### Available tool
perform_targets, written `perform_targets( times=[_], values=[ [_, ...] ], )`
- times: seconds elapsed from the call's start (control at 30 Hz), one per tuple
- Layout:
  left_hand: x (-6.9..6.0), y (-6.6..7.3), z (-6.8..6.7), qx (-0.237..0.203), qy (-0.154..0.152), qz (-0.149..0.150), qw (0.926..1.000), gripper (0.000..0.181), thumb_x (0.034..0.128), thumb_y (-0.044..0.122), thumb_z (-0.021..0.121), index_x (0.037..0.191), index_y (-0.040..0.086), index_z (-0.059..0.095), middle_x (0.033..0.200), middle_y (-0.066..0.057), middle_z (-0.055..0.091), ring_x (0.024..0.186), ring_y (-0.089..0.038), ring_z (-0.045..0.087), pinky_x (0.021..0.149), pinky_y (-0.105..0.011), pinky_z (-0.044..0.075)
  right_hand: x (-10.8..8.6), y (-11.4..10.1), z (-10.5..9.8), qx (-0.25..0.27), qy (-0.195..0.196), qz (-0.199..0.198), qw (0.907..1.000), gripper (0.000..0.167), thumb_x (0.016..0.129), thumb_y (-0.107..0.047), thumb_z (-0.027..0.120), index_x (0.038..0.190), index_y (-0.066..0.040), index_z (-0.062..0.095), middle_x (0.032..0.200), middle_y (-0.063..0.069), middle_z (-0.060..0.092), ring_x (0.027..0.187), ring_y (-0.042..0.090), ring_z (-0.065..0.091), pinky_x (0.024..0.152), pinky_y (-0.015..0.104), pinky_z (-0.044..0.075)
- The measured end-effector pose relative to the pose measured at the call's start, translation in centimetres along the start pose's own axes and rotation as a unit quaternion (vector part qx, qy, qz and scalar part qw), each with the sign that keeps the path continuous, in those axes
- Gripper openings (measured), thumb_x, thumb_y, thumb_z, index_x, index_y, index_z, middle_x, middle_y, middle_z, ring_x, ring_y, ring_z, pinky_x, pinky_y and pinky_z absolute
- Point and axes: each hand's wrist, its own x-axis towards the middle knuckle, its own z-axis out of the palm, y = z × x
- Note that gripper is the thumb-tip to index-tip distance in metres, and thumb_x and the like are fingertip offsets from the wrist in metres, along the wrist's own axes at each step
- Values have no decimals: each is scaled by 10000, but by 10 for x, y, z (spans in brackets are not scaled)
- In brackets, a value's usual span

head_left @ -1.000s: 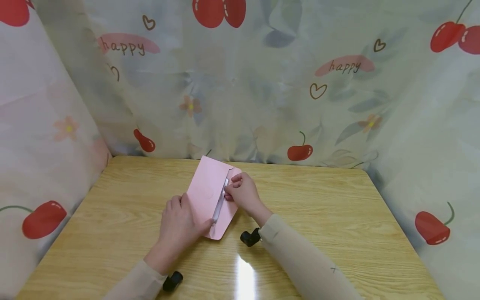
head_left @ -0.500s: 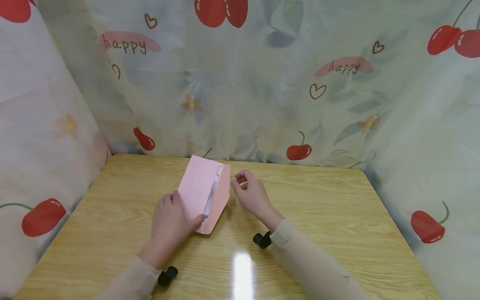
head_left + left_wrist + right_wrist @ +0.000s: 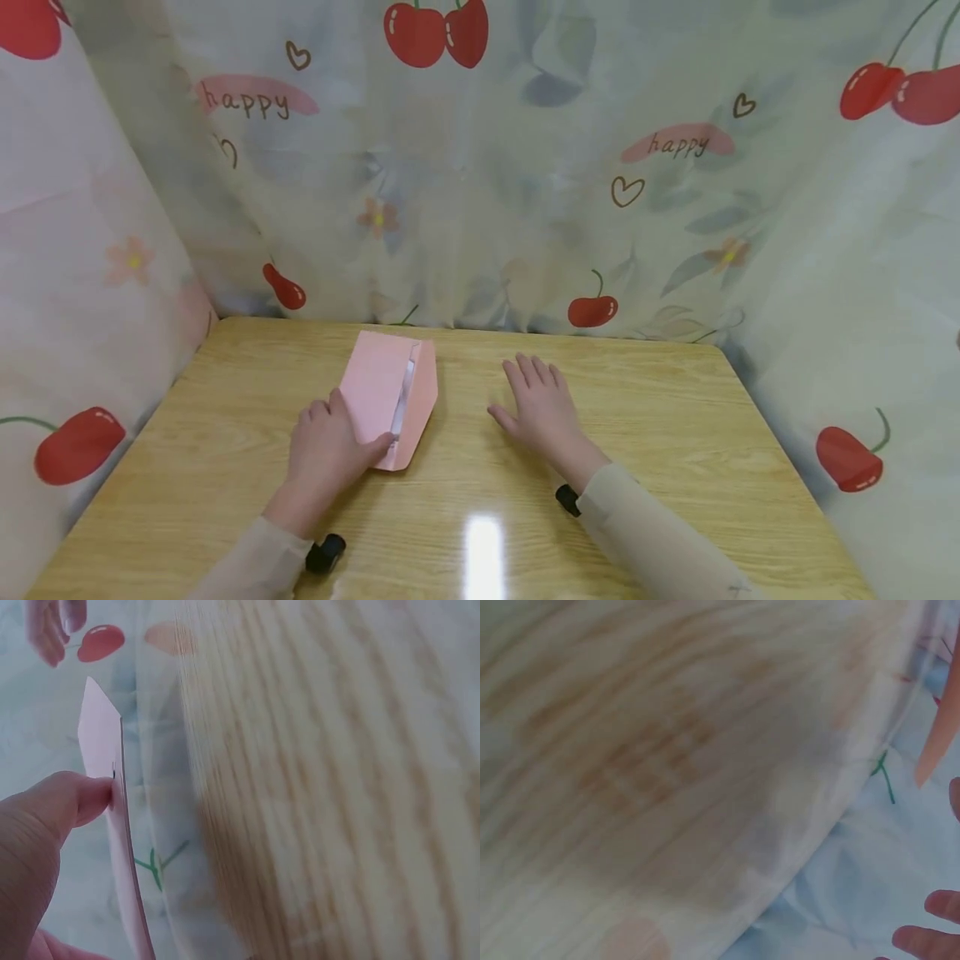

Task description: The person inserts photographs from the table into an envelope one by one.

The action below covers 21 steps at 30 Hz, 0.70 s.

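Note:
A pink envelope (image 3: 378,383) is held tilted over the left part of the table, its flap (image 3: 422,400) raised on the right side. Along the opening shows a strip of something pale and silvery inside; what it is I cannot tell. My left hand (image 3: 326,446) grips the envelope's lower left, with the thumb on the near face, as the left wrist view shows on the envelope's edge (image 3: 124,825). To the right, apart from the envelope, my right hand (image 3: 543,412) has its fingers spread and holds nothing. Its fingertips (image 3: 930,943) appear at the right wrist view's edge.
The wood-grain table (image 3: 645,417) has a bright light reflection (image 3: 483,554) near its front. A patterned curtain (image 3: 480,208) with cherries and hearts encloses the back and sides. Black wrist cameras, such as the left one (image 3: 326,553), sit at both cuffs.
My right hand has let go of the envelope, moved right and spread its fingers. My left hand has carried the envelope a little to the left, and its flap has lifted.

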Motion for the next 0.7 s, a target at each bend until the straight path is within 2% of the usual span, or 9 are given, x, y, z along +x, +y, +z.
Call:
perform_targets(
  times=[0.07, 0.23, 0.43, 0.63, 0.7],
  values=[
    [0, 0, 0, -3, -84, -16, 10000, 1082, 694, 665, 716, 1281, -166, 348, 1061, -338, 476, 973, -445, 471, 808, -536, 416, -4, 4, 2, -126, -25, 35, 9999, 764, 907, -601, 519, 1480, -126, 349, 1507, 140, 345, 1378, 355, 299, 1102, 542, 200],
    [-2, 1, 1, 60, -307, -119, 9994, 1073, 695, 657, 717, 1272, -173, 356, 1047, -341, 482, 973, -448, 477, 810, -539, 418, -8, 12, 5, -41, -154, 259, 9995, 826, 902, -665, 450, 1529, -160, 267, 1556, 136, 260, 1419, 367, 203, 1107, 571, 148],
    [-4, 1, 4, 205, -328, -8, 9993, 1044, 712, 649, 704, 1246, -186, 378, 1016, -348, 489, 960, -466, 484, 817, -540, 420, -12, 16, 7, -123, -242, 585, 9979, 916, 858, -762, 380, 1552, -191, 203, 1580, 128, 198, 1430, 397, 149, 1098, 595, 146],
    [-8, 4, 4, 243, -435, -9, 9988, 1075, 709, 655, 704, 1262, -198, 353, 1010, -356, 492, 943, -469, 495, 783, -547, 442, -13, 17, 7, -34, -329, 640, 9974, 920, 860, -762, 379, 1555, -189, 190, 1586, 131, 174, 1424, 419, 152, 1102, 591, 138],
    [-8, 3, 3, 270, -446, 117, 9986, 1084, 727, 660, 690, 1284, -202, 340, 1050, -369, 496, 977, -481, 492, 820, -555, 434, -14, 18, 7, -9, -379, 673, 9970, 918, 863, -756, 383, 1557, -189, 182, 1589, 133, 162, 1422, 427, 150, 1105, 587, 132]
  ],
)
